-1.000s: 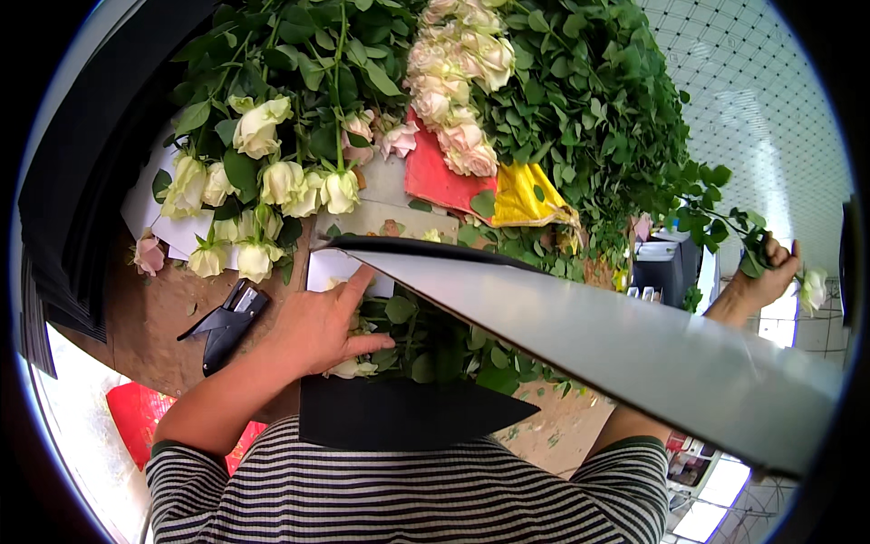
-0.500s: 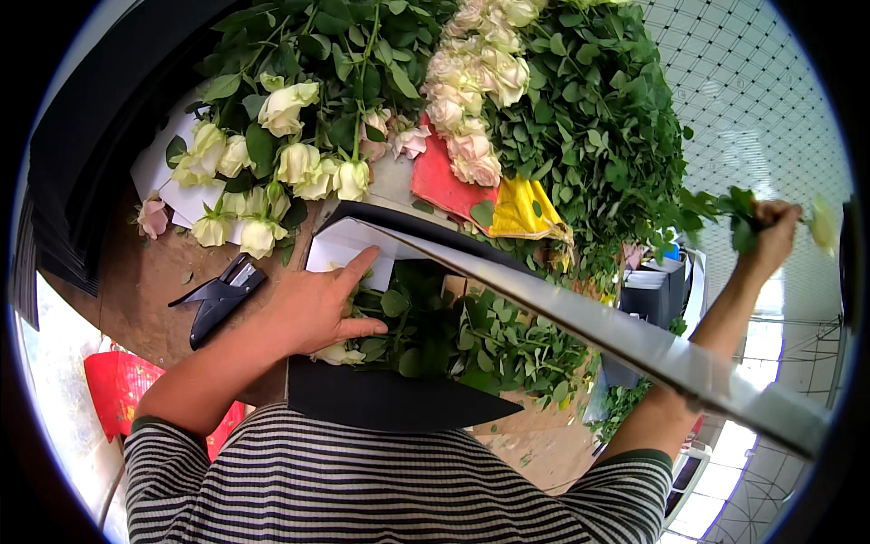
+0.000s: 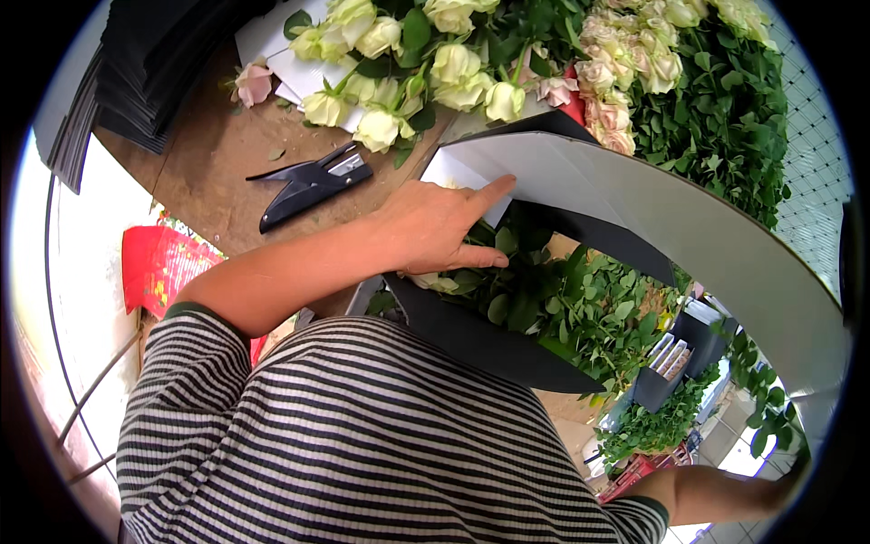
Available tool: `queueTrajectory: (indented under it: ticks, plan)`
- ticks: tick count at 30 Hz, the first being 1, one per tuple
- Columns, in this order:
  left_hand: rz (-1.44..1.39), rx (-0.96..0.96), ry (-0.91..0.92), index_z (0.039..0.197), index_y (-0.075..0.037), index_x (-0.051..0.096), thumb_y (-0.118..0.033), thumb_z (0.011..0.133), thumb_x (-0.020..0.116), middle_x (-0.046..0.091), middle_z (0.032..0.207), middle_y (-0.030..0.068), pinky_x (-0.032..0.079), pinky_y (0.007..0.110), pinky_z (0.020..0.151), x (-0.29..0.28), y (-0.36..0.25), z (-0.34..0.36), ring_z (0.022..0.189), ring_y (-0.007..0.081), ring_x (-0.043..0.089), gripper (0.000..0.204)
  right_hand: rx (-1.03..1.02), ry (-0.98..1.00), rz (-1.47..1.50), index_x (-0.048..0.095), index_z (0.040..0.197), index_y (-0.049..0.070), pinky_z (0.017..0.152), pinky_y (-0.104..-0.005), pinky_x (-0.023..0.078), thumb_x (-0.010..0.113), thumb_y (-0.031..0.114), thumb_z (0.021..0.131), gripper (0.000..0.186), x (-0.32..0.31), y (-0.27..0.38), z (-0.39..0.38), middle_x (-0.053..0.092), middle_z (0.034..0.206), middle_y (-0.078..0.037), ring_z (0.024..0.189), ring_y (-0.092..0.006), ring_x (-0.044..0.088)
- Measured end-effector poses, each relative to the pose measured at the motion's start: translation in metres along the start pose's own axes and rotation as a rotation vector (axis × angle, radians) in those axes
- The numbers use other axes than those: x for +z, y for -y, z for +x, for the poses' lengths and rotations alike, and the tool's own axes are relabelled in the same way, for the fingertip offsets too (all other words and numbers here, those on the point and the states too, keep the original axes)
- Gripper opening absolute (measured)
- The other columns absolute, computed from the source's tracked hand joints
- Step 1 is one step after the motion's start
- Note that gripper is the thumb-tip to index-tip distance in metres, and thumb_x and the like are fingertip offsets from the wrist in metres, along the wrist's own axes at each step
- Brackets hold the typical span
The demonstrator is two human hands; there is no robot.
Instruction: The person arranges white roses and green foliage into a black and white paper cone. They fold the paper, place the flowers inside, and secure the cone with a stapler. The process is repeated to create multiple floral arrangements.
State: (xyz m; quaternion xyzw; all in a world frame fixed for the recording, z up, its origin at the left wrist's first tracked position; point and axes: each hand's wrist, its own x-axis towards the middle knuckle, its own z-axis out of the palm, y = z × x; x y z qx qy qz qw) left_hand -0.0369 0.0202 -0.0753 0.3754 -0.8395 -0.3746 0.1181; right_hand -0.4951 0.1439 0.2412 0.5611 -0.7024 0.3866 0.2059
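My left hand (image 3: 444,222) is spread, forefinger and thumb stretched apart, over a white sheet (image 3: 494,163) and a rose bloom (image 3: 437,282) partly hidden beneath it. Leafy rose stems (image 3: 544,290) lie in a wrapper, its black flap (image 3: 489,340) nearest me. The raised far side, a long pale grey panel (image 3: 689,227), curves off to the right. At the dim right rim, my right hand (image 3: 796,471) grips a leafy rose stem (image 3: 761,394); its fingers are mostly in shadow and the bloom is out of sight.
A black stapler (image 3: 317,186) lies on the brown table (image 3: 204,163), left of my hand. Cream roses (image 3: 453,77) and a pink rose (image 3: 254,83) lie beyond it. Black sheets (image 3: 163,63) are stacked far left. Pale pink roses (image 3: 634,59) with thick foliage (image 3: 716,127) stand far right.
The view has swung, moving the table things up and right. My right hand has come down and nearer with its rose. My left hand keeps its place at the white sheet.
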Motion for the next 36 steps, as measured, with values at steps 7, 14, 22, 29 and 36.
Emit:
queueTrajectory:
  ticks: [7,14,22,29,36]
  plan:
    - [0.102,0.017,0.133,0.138,-0.004,0.035,-0.050,0.075,0.071,0.050,0.131,0.0133,0.053,0.044,0.069,0.002,-0.008,-0.015,0.080,0.0355,0.065,0.085,0.113,0.937,0.270,0.065,0.086,-0.004,0.063,-0.0326,0.047,0.060,0.004,0.075,0.015,0.081,0.083,-0.146,0.066,0.086,-0.012,0.074,-0.0262,0.062]
    - [0.187,-0.003,0.332,0.132,0.000,0.046,-0.049,0.074,0.072,0.051,0.130,0.0120,0.055,0.039,0.072,-0.016,-0.008,-0.015,0.088,0.0294,0.066,0.080,-0.335,0.954,0.340,0.062,0.097,0.008,0.063,-0.0401,0.050,0.062,0.009,0.083,0.014,0.293,0.146,-0.223,0.064,0.083,-0.013,0.073,-0.0318,0.063]
    - [0.120,0.057,0.221,0.125,0.003,0.050,-0.043,0.071,0.076,0.052,0.116,0.0106,0.054,0.040,0.069,-0.010,-0.004,-0.022,0.084,0.0286,0.066,0.075,-0.549,0.862,0.051,0.063,0.108,0.017,0.064,-0.0397,0.053,0.062,0.009,0.082,0.028,0.335,0.140,-0.257,0.066,0.087,-0.005,0.073,-0.0278,0.065]
    - [0.078,0.095,0.146,0.121,0.004,0.053,-0.040,0.070,0.077,0.052,0.119,0.0121,0.054,0.041,0.069,-0.008,0.002,-0.022,0.084,0.0311,0.065,0.072,-0.579,0.819,-0.133,0.064,0.109,0.024,0.051,-0.0377,0.052,0.058,0.010,0.080,0.032,0.332,0.140,-0.261,0.061,0.079,0.001,0.061,-0.0235,0.063]
    - [0.133,0.256,0.119,0.121,0.003,0.054,-0.043,0.069,0.077,0.033,0.145,0.0139,0.054,0.041,0.075,-0.008,0.026,-0.013,0.088,0.0324,0.065,0.072,-0.649,0.725,-0.128,0.065,0.108,0.029,0.044,-0.0336,0.051,0.056,0.014,0.078,0.034,0.339,0.140,-0.264,0.053,0.072,0.005,0.059,-0.0169,0.062]
